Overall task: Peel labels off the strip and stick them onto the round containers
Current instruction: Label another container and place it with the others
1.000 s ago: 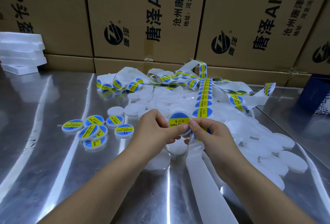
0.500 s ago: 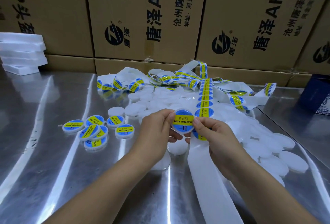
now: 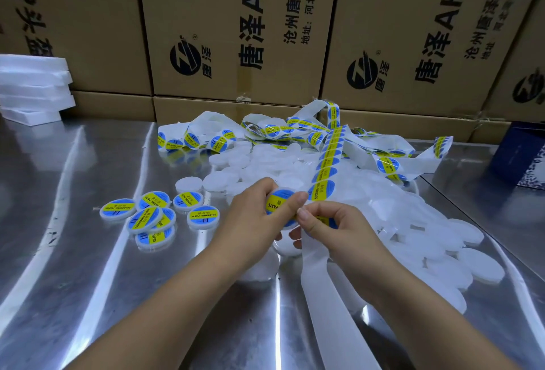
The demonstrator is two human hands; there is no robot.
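Left hand [image 3: 250, 222]: fingers [image 3: 290, 204] curled round a round container [image 3: 278, 206], thumb lying across its blue-yellow label. Container face is tilted up toward the camera, and the yellow band sits turned so "PASTE" reads sideways.

Right hand [image 3: 342, 231]: fingers [image 3: 309, 219] pinch the label strip [image 3: 327, 163] just right of the held container, fingertips nearly touching the left thumb. A label shows partly under those fingers; can't tell if it is lifted off the backing.

Strip long axis: from the held container it runs away toward the boxes, leaning slightly right, with labels in one row and yellow bands lined up end to end along it. The bare backing [image 3: 324, 296] runs the other way, from the held container toward the camera and out of the bottom edge.

Beyond the held container: tangled loops of more strip and a pile of plain white containers [image 3: 427, 237], which spreads to its right.

Left of the held container: a cluster of labelled containers [image 3: 153, 216], some overlapping and tilted, plus a couple of unlabelled ones behind them.

Surface: shiny metal bench [image 3: 88, 296], streaked with light reflections, with a seam on the right.

Far behind the held container: a wall of cardboard boxes [image 3: 236, 30] with black printed logos and Chinese text. Far left: stacked white foam slabs [image 3: 32, 86]. Far right: a dark blue box [image 3: 522, 157].
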